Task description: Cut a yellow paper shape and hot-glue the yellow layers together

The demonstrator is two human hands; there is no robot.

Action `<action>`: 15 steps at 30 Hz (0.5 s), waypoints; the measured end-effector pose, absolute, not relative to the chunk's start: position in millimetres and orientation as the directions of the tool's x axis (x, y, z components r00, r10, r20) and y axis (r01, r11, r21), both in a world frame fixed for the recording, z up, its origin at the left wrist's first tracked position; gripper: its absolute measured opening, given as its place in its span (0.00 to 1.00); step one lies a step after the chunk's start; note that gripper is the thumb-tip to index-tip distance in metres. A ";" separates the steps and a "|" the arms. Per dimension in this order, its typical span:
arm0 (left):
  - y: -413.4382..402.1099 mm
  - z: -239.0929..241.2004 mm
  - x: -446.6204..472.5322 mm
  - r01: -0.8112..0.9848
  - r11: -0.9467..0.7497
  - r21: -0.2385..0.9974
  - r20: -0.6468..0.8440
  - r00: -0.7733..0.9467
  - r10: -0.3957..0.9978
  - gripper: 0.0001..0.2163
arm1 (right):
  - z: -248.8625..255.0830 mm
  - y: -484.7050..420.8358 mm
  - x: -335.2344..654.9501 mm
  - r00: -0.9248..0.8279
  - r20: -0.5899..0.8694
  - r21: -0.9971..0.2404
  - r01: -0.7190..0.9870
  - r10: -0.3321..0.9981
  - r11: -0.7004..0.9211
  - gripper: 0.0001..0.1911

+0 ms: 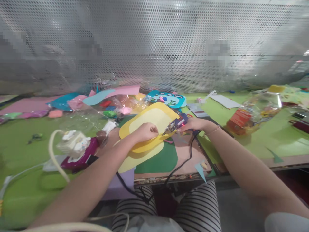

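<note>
Over the middle of the table, my left hand [147, 131] is closed, its fingertips pinching at the near edge of a rounded yellow sheet [127, 125]. A smaller pale yellow piece [156, 117] lies on that sheet. My right hand [193, 124] is wrapped round a dark blue glue gun [178, 122] with a small red light. Its nozzle points left, close to the sheet's edge and my left fingers; whether it touches cannot be made out. Beneath lie another pale yellow sheet [142, 158] and a dark green sheet [159, 161].
A black cord [190, 151] runs from the glue gun over the table edge. On the left stands a purple-red box [79, 158] beside a cream cable [51, 145]. A bottle [253, 112] leans at right. Behind are a decorated blue piece [178, 100], plastic bags and a perforated metal screen [154, 42].
</note>
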State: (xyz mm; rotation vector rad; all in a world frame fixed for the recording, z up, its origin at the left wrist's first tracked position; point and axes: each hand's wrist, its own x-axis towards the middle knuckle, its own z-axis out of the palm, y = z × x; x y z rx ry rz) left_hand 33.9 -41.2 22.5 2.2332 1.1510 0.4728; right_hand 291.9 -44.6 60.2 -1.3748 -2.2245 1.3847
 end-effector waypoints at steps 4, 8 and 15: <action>-42.1 23.4 33.6 0.598 -0.453 0.661 0.044 0.573 0.819 0.08 | 60.2 -47.8 282.8 -0.553 -0.282 -0.761 0.627 0.784 0.169 0.16; -42.4 23.5 34.3 0.601 -0.472 0.644 0.056 0.579 0.813 0.08 | 55.3 -46.9 281.4 -0.577 -0.248 -0.757 0.616 0.778 0.216 0.17; -41.6 22.3 33.6 0.585 -0.535 0.609 0.095 0.616 0.782 0.08 | 53.9 -43.6 285.3 -0.627 -0.222 -0.763 0.588 0.747 0.267 0.15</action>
